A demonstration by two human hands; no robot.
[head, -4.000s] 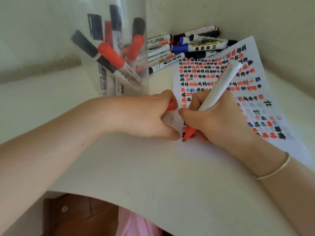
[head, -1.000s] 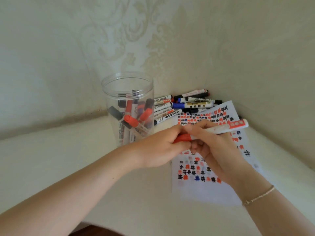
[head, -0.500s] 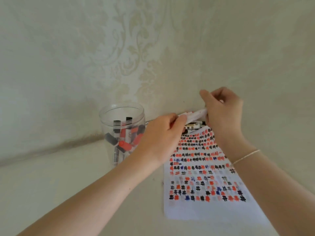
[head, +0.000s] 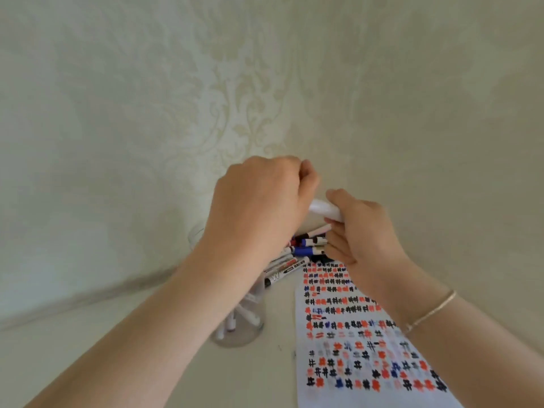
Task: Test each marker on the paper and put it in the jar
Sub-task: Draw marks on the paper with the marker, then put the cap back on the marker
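Where patterned wallpaper point(head: 235, 83) meets a cream tabletop point(head: 117, 363), marked paper point(head: 353, 334) lies.

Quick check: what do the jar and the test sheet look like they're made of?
The jar: clear and glossy, with markers visible through its wall, so probably plastic, though glass can't be ruled out. The sheet: thin, matte white paper lying flat on the table, with the rows of red, black and blue ink marks soaked in.

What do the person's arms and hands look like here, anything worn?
Both forearms are bare, with no sleeves in view. Neither the left hand nor the right hand wears a glove, and no rings are visible on the fingers. The only item worn is a thin, pale bracelet on the right wrist. No watch, no markings.
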